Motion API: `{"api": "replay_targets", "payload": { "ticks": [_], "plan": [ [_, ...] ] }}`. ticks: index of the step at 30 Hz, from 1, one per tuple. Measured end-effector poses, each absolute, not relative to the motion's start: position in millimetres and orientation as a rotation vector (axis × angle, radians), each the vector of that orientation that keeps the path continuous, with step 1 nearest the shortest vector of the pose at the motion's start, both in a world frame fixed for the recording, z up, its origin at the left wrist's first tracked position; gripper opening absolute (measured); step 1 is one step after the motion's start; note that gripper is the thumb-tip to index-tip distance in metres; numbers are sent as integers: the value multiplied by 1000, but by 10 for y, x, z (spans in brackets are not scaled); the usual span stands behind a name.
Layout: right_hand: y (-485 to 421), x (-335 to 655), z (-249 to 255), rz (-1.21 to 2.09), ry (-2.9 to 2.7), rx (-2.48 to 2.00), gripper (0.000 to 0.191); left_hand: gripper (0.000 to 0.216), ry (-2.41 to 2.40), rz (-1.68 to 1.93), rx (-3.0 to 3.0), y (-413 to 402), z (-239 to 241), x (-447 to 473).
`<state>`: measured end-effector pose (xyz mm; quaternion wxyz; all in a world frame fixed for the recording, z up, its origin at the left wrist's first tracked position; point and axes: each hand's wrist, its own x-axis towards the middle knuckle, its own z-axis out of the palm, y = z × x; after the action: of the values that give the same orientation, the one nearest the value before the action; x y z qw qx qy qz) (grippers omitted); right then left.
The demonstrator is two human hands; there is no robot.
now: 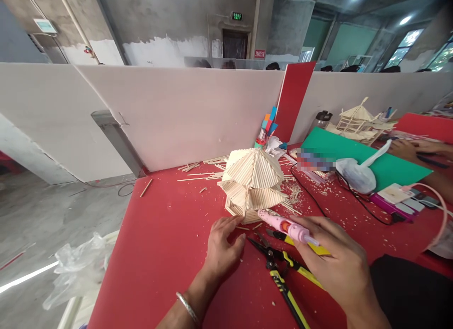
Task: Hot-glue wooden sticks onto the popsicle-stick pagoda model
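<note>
A small pavilion model point(253, 171) of pale wooden sticks, with a two-tiered pleated roof, stands upright on the red tabletop. My left hand point(224, 244) is at its front left, fingertips at the edge of the stick base point(231, 208); the thumb is spread away and nothing shows between. Wrapped in my right hand point(336, 260) is a pink hot glue gun point(285, 225), its front end close to the model's base. Below it lie yellow-and-black pliers point(279, 277) and a second yellow-handled tool point(283, 237), partly hidden by my right hand.
Loose sticks point(201, 174) and shavings lie around the model. Behind are a pen holder point(261, 140) and a white partition point(184, 112). A green board point(357, 154), a cable point(311, 192), a power strip point(399, 204) and another person's hand point(405, 149) are at right.
</note>
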<state>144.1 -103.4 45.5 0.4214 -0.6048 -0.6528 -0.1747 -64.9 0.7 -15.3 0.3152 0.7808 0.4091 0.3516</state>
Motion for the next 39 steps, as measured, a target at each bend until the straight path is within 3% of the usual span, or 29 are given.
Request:
{"api": "replay_targets", "payload": {
  "ticks": [8, 16, 22, 39],
  "plan": [
    [-1182, 1630, 622, -557, -1595, -1564, 15, 32, 1140, 1036, 1980, 12, -194, -629],
    [-1148, 1446, 649, -493, -1591, -1465, 25, 66, 1193, 928, 2091, 32, -252, -666],
    [-1157, 1399, 670, -552, -1579, -1442, 23, 55, 1180, 885, 2091, 21, -226, -666],
    [-1042, 1381, 545, -594, -1545, -1525, 26, 56, 1114, 870, 2194, 35, -226, -655]
  ]
}}
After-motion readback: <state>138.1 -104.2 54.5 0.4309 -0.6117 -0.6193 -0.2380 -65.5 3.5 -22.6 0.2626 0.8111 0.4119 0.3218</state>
